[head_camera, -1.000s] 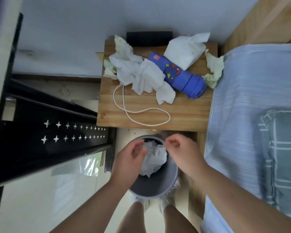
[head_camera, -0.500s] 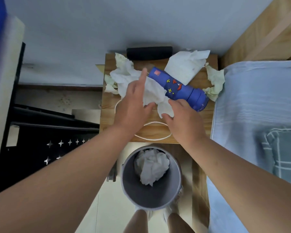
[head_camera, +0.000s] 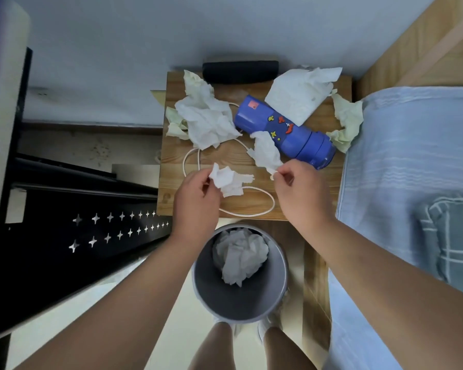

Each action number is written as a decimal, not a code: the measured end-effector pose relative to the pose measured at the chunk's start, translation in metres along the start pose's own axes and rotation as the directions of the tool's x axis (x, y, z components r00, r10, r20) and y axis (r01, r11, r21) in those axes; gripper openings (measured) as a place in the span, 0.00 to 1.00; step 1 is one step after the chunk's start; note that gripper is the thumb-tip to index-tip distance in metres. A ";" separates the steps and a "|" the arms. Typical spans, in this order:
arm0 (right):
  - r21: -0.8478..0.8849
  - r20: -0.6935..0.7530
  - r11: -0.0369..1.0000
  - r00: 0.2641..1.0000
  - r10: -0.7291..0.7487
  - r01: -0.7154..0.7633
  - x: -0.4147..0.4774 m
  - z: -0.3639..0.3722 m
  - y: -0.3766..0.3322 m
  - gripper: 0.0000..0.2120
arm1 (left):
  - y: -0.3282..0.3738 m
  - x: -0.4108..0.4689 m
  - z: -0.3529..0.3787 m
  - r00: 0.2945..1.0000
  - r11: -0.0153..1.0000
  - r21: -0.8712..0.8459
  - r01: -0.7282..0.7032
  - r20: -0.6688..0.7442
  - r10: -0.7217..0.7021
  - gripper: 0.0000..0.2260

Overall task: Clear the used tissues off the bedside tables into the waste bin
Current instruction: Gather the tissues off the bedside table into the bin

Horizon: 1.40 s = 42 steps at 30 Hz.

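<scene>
- Used tissues are only partly cleared: one crumpled white bundle (head_camera: 239, 253) already lies in the waste bin (head_camera: 241, 300), which stands on the floor in front of the blue bottle (head_camera: 286, 129), just past the desk's front edge.
- Two more pieces are in hand. The left grip (head_camera: 195, 198) is closed round a small white wad (head_camera: 229, 180), held in front and to the left of the bottle. The right grip (head_camera: 300, 193) pinches the near end of a white strip (head_camera: 266, 152), whose far end lies against the bottle's side.
- Four tissues are not yet touched:
  - a large crumpled white tissue (head_camera: 207, 117) just left of the bottle;
  - a pale green scrap (head_camera: 175, 124) further left, at the desk's edge;
  - a flat white sheet (head_camera: 300, 96) behind the bottle;
  - a pale green tissue (head_camera: 346, 124) right of the bottle, at the edge by the bed.
- By this count, well under half of the job here looks done. The task names more than one table and only this one shows.
- The desk (head_camera: 171, 188) is bare pale wood, and the bottle lies on its side on it. A white cable (head_camera: 251, 213) loops in front of the bottle, and a black oblong object (head_camera: 241, 72) lies behind it against the wall.
- Right of the bottle is a bed (head_camera: 398, 156) with a pale blue sheet and a checked pillow (head_camera: 455, 236). Far to the left stands a black metal frame (head_camera: 91, 222) with star cut-outs.
</scene>
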State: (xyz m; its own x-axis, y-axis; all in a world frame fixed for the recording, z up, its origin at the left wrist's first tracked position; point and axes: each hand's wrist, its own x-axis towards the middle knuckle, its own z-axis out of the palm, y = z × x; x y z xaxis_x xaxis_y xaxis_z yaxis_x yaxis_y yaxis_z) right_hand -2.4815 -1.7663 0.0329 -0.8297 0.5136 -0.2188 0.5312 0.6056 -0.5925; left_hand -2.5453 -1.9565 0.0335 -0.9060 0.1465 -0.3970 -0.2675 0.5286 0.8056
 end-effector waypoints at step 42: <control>0.213 0.154 0.963 0.979 0.137 -0.168 -0.081 -0.025 0.020 0.07 | -0.036 -0.066 -0.003 0.956 0.945 -0.146 0.292 0.035 -0.290 0.06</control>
State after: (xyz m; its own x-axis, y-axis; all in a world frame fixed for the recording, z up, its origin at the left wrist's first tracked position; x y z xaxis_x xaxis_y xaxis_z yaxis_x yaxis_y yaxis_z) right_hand -2.3989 -1.7805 0.0583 -0.7655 0.4922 -0.4144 0.6142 0.3673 -0.6985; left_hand -2.4767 -1.9875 0.0324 -0.7775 0.0156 -0.6287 -0.5653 0.4208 0.7095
